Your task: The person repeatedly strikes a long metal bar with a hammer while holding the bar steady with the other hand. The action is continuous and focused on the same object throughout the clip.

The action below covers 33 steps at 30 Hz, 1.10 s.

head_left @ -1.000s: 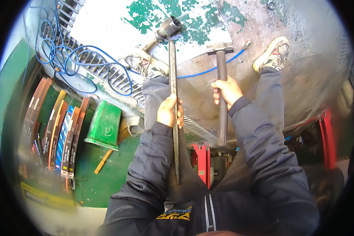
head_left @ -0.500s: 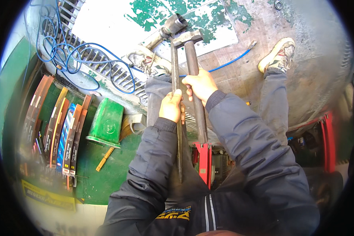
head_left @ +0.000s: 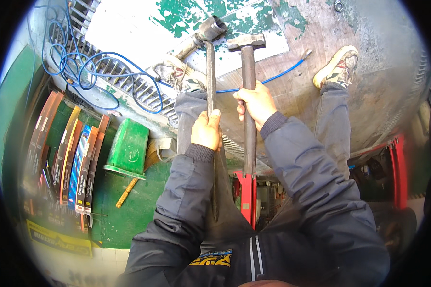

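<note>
My left hand (head_left: 206, 131) is closed around a long, slim metal bar (head_left: 210, 79) like a pry bar. Its far end meets a metal part with a round, hollow cup-like end (head_left: 211, 29) and a thick shaft, which lies near my left shoe. A sledgehammer (head_left: 248, 62) is in my right hand (head_left: 257, 105), gripped partway along its dark handle. The hammer head is to the right of the bar's far end, apart from it. The handle runs back past my right wrist toward my body.
A blue hose (head_left: 282, 71) with a metal end crosses the floor beyond my hands. More hose (head_left: 81, 71) lies coiled over a floor grating at the left. A green bin (head_left: 128, 148), a brush (head_left: 128, 191) and long boxes (head_left: 84, 167) stand left. Red metal stands (head_left: 247, 201) are near me.
The sledgehammer has swung right, and its head has come away from beside the bar's far end. My right hand moved right with it. The left hand and bar have shifted slightly left.
</note>
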{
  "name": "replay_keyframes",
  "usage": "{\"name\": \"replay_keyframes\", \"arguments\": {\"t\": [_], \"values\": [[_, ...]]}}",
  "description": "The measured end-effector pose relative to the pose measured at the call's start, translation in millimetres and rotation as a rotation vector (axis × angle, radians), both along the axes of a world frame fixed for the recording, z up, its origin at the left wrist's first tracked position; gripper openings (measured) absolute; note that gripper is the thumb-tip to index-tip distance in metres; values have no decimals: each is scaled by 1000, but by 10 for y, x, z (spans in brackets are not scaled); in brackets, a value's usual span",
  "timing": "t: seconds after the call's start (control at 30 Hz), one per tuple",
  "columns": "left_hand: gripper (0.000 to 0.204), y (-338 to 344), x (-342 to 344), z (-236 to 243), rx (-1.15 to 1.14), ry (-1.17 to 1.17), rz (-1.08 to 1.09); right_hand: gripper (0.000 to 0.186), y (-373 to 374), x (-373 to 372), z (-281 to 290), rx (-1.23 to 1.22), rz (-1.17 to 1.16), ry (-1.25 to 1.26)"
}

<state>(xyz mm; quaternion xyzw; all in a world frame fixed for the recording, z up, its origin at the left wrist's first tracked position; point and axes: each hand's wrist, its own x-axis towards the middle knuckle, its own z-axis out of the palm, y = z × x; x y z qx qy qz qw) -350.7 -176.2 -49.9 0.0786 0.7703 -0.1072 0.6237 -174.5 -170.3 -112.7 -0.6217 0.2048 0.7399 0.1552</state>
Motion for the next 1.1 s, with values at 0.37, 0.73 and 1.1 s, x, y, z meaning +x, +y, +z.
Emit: {"name": "replay_keyframes", "arguments": {"t": [0.37, 0.73, 1.1], "values": [[29, 63, -77, -41, -50, 36, 32, 17, -86, 145, -211, 48, 42, 156], [28, 94, -173, -72, -76, 1, -6, 14, 1269, 1886, 775, 346, -324, -1197], [29, -237, -184, 52, -24, -20, 58, 25, -1075, 394, 28, -142, 247, 199]]}}
